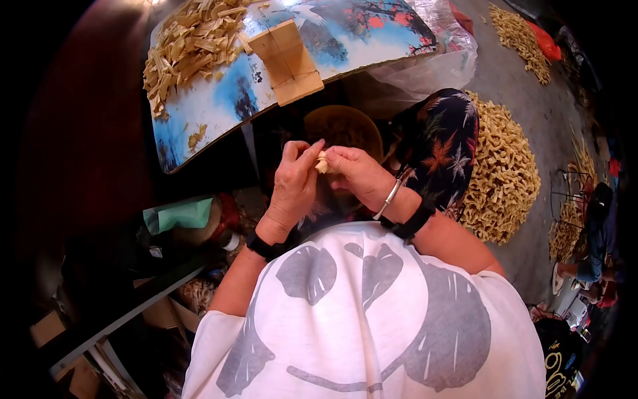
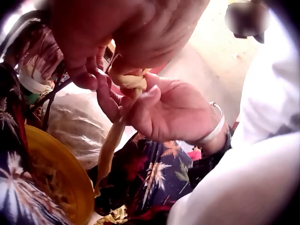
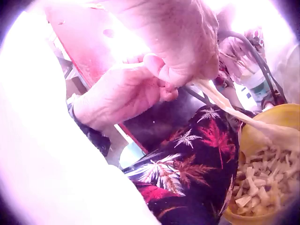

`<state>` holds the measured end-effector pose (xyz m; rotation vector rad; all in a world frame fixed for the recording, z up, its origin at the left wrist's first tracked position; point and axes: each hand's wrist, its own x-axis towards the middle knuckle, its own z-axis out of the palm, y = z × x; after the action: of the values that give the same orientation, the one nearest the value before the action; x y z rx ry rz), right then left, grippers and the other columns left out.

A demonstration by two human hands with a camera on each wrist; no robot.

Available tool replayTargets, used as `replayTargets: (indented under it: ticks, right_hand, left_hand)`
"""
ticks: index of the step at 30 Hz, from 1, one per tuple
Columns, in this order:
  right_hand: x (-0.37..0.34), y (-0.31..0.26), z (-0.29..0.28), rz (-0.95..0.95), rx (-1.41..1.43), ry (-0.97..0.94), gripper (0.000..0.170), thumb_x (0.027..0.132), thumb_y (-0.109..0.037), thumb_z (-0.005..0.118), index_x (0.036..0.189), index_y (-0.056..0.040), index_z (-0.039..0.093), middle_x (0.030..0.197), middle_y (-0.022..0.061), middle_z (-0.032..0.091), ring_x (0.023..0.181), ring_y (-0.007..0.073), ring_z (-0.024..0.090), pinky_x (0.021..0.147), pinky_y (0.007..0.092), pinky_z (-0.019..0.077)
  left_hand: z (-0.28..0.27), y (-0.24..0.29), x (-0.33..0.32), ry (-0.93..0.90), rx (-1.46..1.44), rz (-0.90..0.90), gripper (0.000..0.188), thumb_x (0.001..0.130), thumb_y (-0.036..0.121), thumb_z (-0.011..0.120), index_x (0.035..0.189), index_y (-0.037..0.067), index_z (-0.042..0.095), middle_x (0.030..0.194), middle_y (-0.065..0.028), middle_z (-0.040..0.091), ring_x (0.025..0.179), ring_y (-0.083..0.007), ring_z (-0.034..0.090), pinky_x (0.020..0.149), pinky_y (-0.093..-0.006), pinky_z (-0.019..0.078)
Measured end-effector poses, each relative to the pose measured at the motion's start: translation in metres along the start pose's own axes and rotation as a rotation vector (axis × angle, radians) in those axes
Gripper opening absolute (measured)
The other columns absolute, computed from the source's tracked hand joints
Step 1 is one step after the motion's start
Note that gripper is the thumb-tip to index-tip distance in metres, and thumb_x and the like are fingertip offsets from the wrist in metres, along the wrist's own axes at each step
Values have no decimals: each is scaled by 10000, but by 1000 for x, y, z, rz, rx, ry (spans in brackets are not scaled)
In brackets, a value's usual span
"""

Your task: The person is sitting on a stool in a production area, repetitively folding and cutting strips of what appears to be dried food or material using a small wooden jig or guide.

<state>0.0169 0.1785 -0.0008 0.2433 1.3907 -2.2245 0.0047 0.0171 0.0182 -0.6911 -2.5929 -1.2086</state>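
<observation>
Over the lap, both hands meet at a pale yellow strip [image 1: 322, 162] looped into a knot. My right hand [image 1: 365, 178], with a bracelet at its wrist, pinches the strip between thumb and fingers. From the other side my left hand [image 1: 294, 183] holds the looped part with its fingertips. In the left wrist view the loop wraps near the right thumb, and a long tail of the strip [image 2: 110, 147] hangs below. A yellow bowl [image 3: 253, 218] of short pale pieces stands under the hands; in the right wrist view the strip stretches towards it.
A painted table [image 1: 219, 113] stands ahead, bearing a pile of flat strips [image 1: 193, 46] and an angled wooden piece [image 1: 286, 60]. On the floor at the right lies a large heap of pale knotted pieces [image 1: 502, 173]. Clear plastic [image 1: 425, 76] hangs by the table's right end.
</observation>
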Motion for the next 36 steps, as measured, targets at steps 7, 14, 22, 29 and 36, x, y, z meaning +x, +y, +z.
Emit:
replayTargets:
  ticks: [7, 14, 22, 29, 36]
  right_hand:
    - [8, -2, 7, -148, -128, 109, 246, 1013, -249, 525, 1009, -28, 633, 880, 35, 669, 788, 105, 646, 653, 246, 560]
    - [-14, -23, 6, -428, -915, 124, 175, 988, -170, 562, 953, -10, 625, 659, 93, 617, 554, 161, 598, 558, 277, 490]
    - [-8, -9, 15, -652, -932, 303, 105, 908, -150, 625, 883, -48, 616, 762, 133, 618, 703, 339, 623, 612, 415, 485]
    - [1, -33, 19, -673, -941, 314, 137, 868, -173, 680, 896, -40, 664, 846, 132, 627, 729, 317, 640, 646, 384, 512]
    - [15, -24, 15, -748, -849, 355, 138, 871, -139, 684, 878, -1, 697, 823, 135, 635, 728, 300, 640, 641, 366, 504]
  left_hand:
    - [2, 18, -5, 72, -362, -337, 59, 916, -6, 624, 970, 6, 602, 786, -80, 585, 707, -184, 610, 641, -252, 482]
    - [-22, 2, 12, 77, -198, -239, 74, 884, -40, 638, 925, 22, 630, 814, -40, 624, 708, -161, 614, 628, -258, 479]
    - [4, 11, -2, 160, -1274, -724, 204, 946, 79, 628, 1144, 33, 622, 1003, -31, 669, 939, -111, 617, 825, -250, 503]
    - [3, -11, -8, 31, -755, -596, 212, 971, 95, 596, 1168, 19, 616, 1013, -53, 665, 915, -115, 636, 840, -258, 521]
    - [-2, 3, -6, 32, -1083, -660, 211, 962, 72, 610, 1161, 6, 637, 950, -13, 650, 822, -56, 566, 757, -200, 491]
